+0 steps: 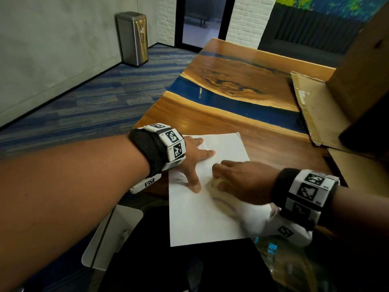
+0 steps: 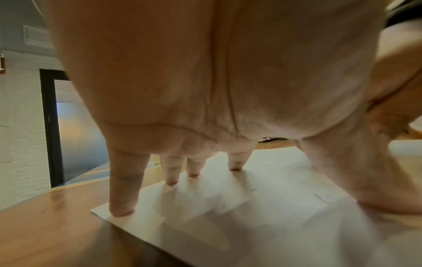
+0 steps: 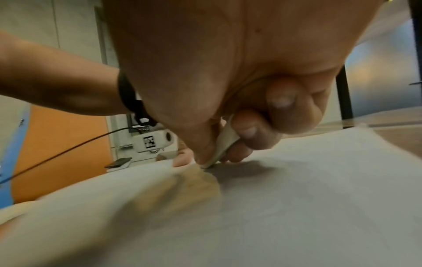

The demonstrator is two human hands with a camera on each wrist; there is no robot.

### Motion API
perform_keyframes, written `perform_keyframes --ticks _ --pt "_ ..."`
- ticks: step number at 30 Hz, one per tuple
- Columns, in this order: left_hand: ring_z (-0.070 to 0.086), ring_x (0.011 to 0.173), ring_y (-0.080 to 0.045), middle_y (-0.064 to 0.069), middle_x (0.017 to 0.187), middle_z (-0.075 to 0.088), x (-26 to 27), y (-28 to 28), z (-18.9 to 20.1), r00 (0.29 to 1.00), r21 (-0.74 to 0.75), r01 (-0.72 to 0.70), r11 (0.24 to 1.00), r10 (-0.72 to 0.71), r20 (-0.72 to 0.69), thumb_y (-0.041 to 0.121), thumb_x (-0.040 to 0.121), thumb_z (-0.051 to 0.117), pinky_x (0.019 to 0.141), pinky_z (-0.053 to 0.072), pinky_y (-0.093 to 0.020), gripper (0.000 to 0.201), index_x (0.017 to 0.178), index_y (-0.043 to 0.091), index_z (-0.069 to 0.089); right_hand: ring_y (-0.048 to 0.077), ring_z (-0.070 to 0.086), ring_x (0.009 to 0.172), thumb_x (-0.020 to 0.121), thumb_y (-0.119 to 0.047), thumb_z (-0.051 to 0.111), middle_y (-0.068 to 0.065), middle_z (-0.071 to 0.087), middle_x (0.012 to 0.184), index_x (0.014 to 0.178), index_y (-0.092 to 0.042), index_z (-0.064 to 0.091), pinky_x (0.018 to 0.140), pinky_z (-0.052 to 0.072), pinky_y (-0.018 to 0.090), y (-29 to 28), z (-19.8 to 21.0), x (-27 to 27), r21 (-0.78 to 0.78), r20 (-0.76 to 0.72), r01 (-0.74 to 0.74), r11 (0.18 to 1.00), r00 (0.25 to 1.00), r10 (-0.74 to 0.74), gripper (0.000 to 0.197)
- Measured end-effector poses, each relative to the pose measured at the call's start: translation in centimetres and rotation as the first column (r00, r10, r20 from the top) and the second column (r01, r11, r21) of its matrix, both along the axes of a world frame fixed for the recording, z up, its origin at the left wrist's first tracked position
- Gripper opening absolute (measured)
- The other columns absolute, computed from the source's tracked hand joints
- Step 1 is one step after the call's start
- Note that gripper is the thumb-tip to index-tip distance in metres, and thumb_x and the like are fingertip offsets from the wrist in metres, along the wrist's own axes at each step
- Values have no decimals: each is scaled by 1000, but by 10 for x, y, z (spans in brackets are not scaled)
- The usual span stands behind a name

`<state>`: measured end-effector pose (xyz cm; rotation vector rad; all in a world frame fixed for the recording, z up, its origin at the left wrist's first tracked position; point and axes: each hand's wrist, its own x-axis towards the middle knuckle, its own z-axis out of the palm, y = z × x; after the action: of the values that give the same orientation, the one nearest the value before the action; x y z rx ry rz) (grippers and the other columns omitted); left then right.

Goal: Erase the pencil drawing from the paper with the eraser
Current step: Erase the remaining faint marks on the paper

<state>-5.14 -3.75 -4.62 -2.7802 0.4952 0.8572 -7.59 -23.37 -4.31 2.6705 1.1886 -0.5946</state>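
Observation:
A white sheet of paper (image 1: 202, 220) lies on the wooden table (image 1: 242, 123), its near part hanging past the table edge. My left hand (image 1: 194, 159) presses flat on the paper's left side with fingers spread and straight (image 2: 123, 182). My right hand (image 1: 237, 180) pinches a small pale eraser (image 3: 222, 144) between thumb and fingers, its tip touching the paper (image 3: 297, 198). The eraser (image 1: 217, 182) shows only as a blurred pale patch in the head view. A faint pencil curve (image 1: 223, 202) runs on the paper near my right hand.
A flattened cardboard sheet (image 1: 311, 110) and a cardboard box (image 1: 362, 68) sit on the table's right side. A steel bin (image 1: 132, 37) stands on the carpet by the far wall. A plastic bottle (image 1: 271, 249) lies low at the right, near my lap.

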Motion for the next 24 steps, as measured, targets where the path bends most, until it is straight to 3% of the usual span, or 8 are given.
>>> perform_keyframes --ticks 3,8,11,14,18,21,24 --pt "0 153 -35 -8 167 -13 0 0 0 1000 -2 -3 1000 3 3 82 62 69 120 13 -54 129 155 44 -11 22 56 84 102 -41 37 1 53 109 120 -24 42 77 54 41 -1 3 15 12 144 92 996 985 -93 25" --pt "-1 153 -35 -9 167 -13 -1 0 1 1000 -5 -6 1000 6 10 81 63 70 120 12 -52 128 156 43 -10 20 56 88 102 -42 41 -2 52 109 120 -26 43 78 53 38 11 0 -5 30 12 -9 1000 1000 9 24" --pt "-1 153 -35 -9 167 -10 -1 0 3 999 -5 -12 1000 12 33 80 66 69 119 13 -55 123 157 43 -5 21 56 86 102 -39 40 1 54 106 120 -22 45 77 53 39 3 1 25 23 139 120 992 983 -122 25" --pt "-4 153 -34 -7 168 -9 -5 -1 5 995 31 22 999 -25 100 76 75 64 117 17 -59 107 158 42 5 19 53 79 102 -41 40 1 55 96 107 -23 46 70 48 35 -5 -4 46 25 223 213 977 951 -213 19" --pt "6 154 -27 -3 168 -4 -10 3 6 998 -12 7 1000 -6 60 75 78 62 119 18 -49 109 160 34 4 20 53 80 101 -43 40 -2 55 95 102 -27 46 69 46 34 -4 -4 52 47 242 224 973 943 -229 17" --pt "6 153 -28 -4 168 -5 -11 3 0 999 -45 -11 999 13 50 81 69 64 119 17 -48 121 160 31 2 20 53 86 101 -39 44 0 54 105 112 -25 48 71 44 33 3 -1 36 86 159 175 981 970 -187 18" --pt "8 153 -30 -8 168 -2 -12 0 -3 997 -51 11 999 -7 75 79 68 68 119 17 -45 124 160 26 5 19 53 92 101 -36 48 1 53 112 122 -22 49 79 46 31 14 1 4 118 -29 11 993 1000 -7 25"
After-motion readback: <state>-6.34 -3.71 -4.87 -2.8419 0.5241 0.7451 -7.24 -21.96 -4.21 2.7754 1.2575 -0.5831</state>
